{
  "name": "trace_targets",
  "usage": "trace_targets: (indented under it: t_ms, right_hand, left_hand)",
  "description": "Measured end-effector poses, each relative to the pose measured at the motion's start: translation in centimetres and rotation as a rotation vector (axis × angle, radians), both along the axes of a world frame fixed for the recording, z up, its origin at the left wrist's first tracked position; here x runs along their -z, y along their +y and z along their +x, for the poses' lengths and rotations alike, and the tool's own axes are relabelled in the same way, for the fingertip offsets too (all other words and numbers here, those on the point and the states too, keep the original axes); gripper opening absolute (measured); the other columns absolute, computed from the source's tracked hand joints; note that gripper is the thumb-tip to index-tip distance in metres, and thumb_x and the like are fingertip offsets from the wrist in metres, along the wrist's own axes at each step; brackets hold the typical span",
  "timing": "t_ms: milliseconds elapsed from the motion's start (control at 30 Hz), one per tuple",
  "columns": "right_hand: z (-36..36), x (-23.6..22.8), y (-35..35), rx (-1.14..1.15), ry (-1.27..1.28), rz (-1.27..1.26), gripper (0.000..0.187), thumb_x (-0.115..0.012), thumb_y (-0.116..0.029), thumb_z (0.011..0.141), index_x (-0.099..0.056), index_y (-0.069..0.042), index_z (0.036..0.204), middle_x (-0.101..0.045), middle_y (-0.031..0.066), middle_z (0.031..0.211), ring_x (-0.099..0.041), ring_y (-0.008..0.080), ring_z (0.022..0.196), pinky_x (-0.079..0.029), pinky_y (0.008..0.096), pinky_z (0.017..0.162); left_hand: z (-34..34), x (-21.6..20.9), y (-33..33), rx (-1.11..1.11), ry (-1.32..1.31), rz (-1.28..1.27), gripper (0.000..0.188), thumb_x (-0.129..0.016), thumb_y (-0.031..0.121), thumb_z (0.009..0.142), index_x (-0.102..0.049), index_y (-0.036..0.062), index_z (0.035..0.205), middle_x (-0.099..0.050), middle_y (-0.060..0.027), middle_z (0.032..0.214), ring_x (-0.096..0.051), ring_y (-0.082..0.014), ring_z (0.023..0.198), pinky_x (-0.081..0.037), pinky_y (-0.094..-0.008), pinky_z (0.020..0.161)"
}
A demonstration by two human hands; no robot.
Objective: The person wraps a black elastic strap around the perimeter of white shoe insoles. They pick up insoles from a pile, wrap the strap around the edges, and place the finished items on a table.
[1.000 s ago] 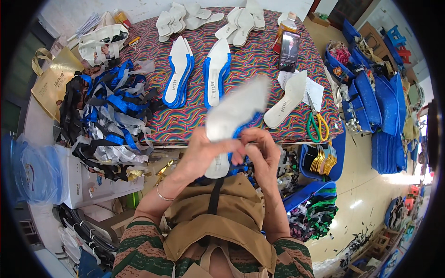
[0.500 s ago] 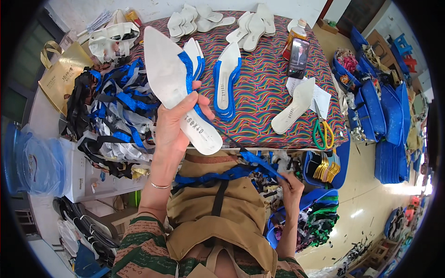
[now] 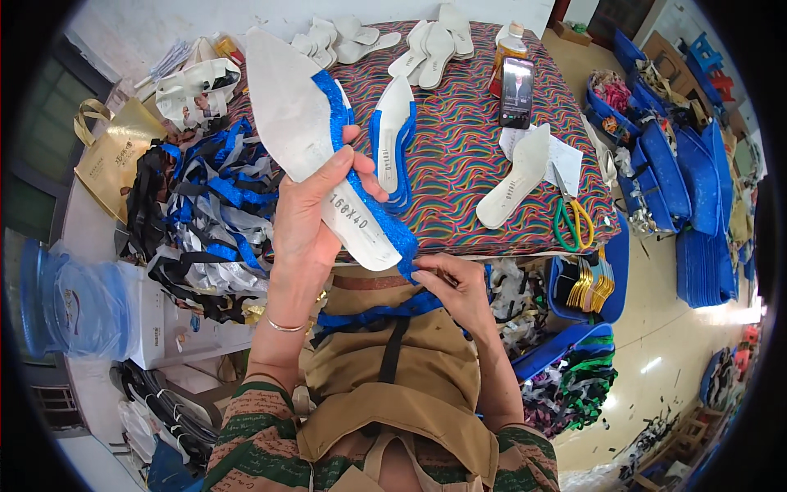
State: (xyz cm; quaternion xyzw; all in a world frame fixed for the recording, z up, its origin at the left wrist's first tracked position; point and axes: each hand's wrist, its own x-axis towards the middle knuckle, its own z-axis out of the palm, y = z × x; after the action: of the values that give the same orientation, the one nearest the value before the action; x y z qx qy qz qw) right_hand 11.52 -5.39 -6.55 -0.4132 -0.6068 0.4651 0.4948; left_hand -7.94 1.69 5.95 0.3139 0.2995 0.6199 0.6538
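Since the earlier frame, the right hand (image 3: 462, 287) has moved inward to the heel of the white insole (image 3: 299, 131), thumb and forefinger pinching the blue strip (image 3: 393, 231). The left hand (image 3: 306, 209) clamps the insole at the view's eleven o'clock; scissors (image 3: 573, 223) lie at three.

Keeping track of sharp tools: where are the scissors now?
In the head view, the scissors lie near the right edge of the patterned table, right of a lone white insole.

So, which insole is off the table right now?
The white insole in the left hand, edged with a blue strip that the right hand pinches near the heel; the other insoles lie on the table.
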Motion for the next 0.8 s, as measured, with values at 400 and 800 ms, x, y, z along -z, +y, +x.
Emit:
trace_targets:
  t_ms: [400, 800]
  right_hand:
    - [3.8, -2.2, -6.0, 0.234, -0.735, 0.605, 0.021, -0.072, 0.004, 0.073, -0.065, -0.002, 0.092, -0.057, 0.007, 0.076, -0.054, 0.0217, 0.053, -0.04, 0.0306, 0.044]
    - [0.3, -4.6, -1.9, 0.307, -0.41, 0.25, 0.045, -0.079, -0.002, 0.073, -0.063, -0.003, 0.115, -0.063, 0.0136, 0.112, -0.065, 0.0181, 0.08, -0.049, 0.0278, 0.062]
  left_hand:
    - [-3.8, 2.0, 2.8, -0.14, -0.073, -0.014, 0.031, -0.06, 0.01, 0.092, -0.051, -0.0022, 0.119, -0.057, -0.0048, 0.077, -0.053, -0.0167, 0.065, -0.045, -0.0333, 0.063]
    - [3.9, 2.0, -2.2, 0.029, 0.148, -0.064, 0.026, -0.064, 0.007, 0.088, -0.059, -0.0046, 0.111, -0.067, -0.0128, 0.079, -0.067, -0.023, 0.07, -0.054, -0.0332, 0.065]
